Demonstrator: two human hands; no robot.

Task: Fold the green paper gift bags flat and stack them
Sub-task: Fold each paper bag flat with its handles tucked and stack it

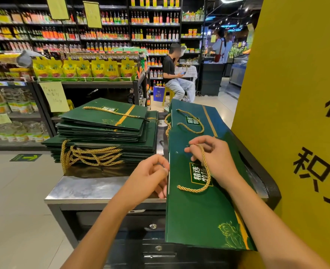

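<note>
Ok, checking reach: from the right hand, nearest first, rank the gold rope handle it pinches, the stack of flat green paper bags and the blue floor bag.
1. gold rope handle: in the right hand
2. stack of flat green paper bags: left, on the counter
3. blue floor bag: far back, centre

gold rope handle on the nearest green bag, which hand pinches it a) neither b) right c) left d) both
b: the right hand pinches the gold rope handle near its top; the left hand holds the left edge of the green gift bag.
</note>
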